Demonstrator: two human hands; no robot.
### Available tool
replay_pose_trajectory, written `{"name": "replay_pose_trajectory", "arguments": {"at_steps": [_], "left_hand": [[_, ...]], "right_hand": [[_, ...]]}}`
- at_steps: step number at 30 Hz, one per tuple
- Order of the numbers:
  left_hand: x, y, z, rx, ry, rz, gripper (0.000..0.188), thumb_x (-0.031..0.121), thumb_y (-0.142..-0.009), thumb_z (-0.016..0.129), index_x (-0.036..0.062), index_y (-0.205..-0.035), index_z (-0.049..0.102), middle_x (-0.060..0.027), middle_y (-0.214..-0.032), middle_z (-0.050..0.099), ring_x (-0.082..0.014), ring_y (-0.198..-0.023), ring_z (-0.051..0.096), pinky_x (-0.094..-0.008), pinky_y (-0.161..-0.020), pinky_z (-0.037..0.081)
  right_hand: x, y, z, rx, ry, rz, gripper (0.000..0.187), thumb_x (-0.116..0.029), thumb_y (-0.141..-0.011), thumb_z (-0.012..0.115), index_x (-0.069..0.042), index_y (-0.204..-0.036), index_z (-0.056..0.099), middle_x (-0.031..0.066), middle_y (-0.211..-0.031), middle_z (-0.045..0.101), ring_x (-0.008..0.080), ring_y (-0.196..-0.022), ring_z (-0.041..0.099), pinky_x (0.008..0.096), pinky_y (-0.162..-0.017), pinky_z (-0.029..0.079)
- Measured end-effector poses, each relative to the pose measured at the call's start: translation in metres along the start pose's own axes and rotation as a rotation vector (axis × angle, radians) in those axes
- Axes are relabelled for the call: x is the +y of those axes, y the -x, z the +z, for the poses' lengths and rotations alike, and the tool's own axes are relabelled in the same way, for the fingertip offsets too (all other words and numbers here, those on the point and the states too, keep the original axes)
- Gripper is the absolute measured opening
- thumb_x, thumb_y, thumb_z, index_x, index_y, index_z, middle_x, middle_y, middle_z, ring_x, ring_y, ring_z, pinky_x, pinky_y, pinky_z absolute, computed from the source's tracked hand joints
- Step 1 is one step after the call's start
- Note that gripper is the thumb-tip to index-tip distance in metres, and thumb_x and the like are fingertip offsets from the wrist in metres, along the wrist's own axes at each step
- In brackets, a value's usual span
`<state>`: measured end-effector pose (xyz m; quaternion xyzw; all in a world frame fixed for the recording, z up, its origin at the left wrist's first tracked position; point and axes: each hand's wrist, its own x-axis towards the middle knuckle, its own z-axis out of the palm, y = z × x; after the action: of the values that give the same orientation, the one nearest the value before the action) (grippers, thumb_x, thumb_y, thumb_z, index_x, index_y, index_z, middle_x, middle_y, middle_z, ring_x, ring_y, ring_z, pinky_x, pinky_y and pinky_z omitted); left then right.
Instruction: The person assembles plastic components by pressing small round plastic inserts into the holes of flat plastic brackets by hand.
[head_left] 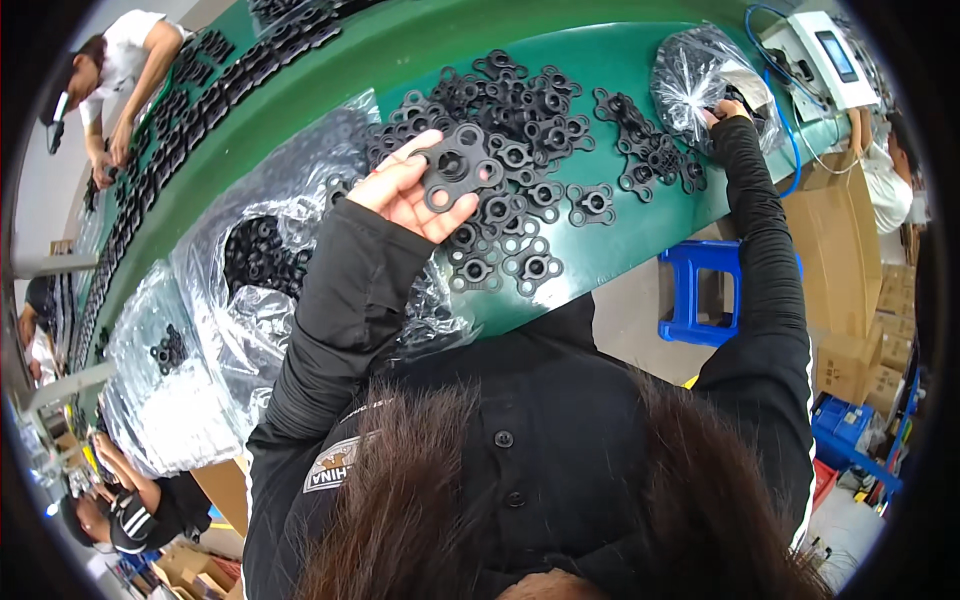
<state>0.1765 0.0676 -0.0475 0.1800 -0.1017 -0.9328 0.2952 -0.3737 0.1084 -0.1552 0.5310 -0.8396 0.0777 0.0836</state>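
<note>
The black part, a flat plate with a round hub and ringed lobes, is at the fingertips of your left hand, raised over the green table. Those fingers are closed on its edge, with the hub side facing up toward you.

Just beyond and to the right of these fingers lies a loose pile of similar parts, some stacked on one another. Nearest you, a few lie singly on the tabletop. To the left of the same fingers, a large clear sheet of plastic spreads around more dark parts.

Well to the right, your right hand is at a clear bag. Its fingers are bent and partly hidden at the plastic, so you cannot tell whether they grip anything. A smaller cluster of parts lies just left of those fingers. Beyond them to the right stands a white device with a screen; below, toward you, is a blue stool.

Far left of your left fingers, a person in white reaches toward rows of black parts.
</note>
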Motion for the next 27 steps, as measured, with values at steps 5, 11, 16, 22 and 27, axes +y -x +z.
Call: {"name": "replay_pose_trajectory", "arguments": {"at_steps": [5,11,16,22,27], "left_hand": [[0.001,0.010,-0.011,0.017,-0.088,0.026,0.035,-0.001,-0.084,0.047,0.0047,-0.118,0.048,-0.0186,-0.102,0.057,-0.0223,-0.073,0.059,-0.0428,-0.081,0.052],[-0.007,0.017,-0.009,0.102,-0.321,0.114,0.039,-0.001,-0.085,0.048,0.0026,-0.123,0.044,-0.0163,-0.098,0.058,-0.0168,-0.073,0.060,-0.0376,-0.081,0.052],[-0.024,0.015,0.000,0.151,-0.582,0.228,0.037,0.004,-0.086,0.051,0.0011,-0.122,0.045,-0.0129,-0.096,0.058,-0.0161,-0.074,0.060,-0.0348,-0.079,0.053],[-0.034,0.022,0.015,0.217,-0.601,0.245,0.039,0.002,-0.083,0.056,0.0001,-0.121,0.045,-0.0118,-0.096,0.057,-0.0174,-0.078,0.060,-0.0317,-0.077,0.054],[-0.043,0.023,0.001,0.079,-0.787,0.406,0.045,-0.002,-0.079,0.059,-0.0006,-0.122,0.045,-0.0123,-0.097,0.057,-0.0186,-0.081,0.060,-0.0302,-0.076,0.053]], "right_hand": [[-0.035,0.002,-0.022,0.187,-0.692,0.086,0.018,-0.014,-0.072,0.062,-0.006,-0.088,0.061,0.0053,-0.069,0.060,0.0146,-0.054,0.052,0.0240,-0.051,0.044],[-0.220,0.109,-0.126,0.062,-1.273,-0.016,0.027,-0.013,-0.083,0.055,-0.008,-0.109,0.059,0.0028,-0.071,0.059,0.0067,-0.051,0.049,0.0173,-0.045,0.041],[-0.312,0.164,-0.140,-0.167,-1.399,-0.418,0.027,-0.002,-0.072,0.065,-0.005,-0.100,0.064,0.0016,-0.069,0.059,0.0059,-0.055,0.048,0.0166,-0.049,0.039],[-0.330,0.174,-0.133,-0.465,-1.662,-0.043,0.019,0.000,-0.071,0.066,-0.002,-0.090,0.062,0.0017,-0.069,0.057,0.0053,-0.056,0.048,0.0164,-0.050,0.040],[-0.329,0.178,-0.134,-0.379,-1.610,-0.036,0.017,0.000,-0.069,0.068,-0.001,-0.083,0.059,0.0014,-0.067,0.056,0.0047,-0.056,0.048,0.0155,-0.050,0.040]]}}
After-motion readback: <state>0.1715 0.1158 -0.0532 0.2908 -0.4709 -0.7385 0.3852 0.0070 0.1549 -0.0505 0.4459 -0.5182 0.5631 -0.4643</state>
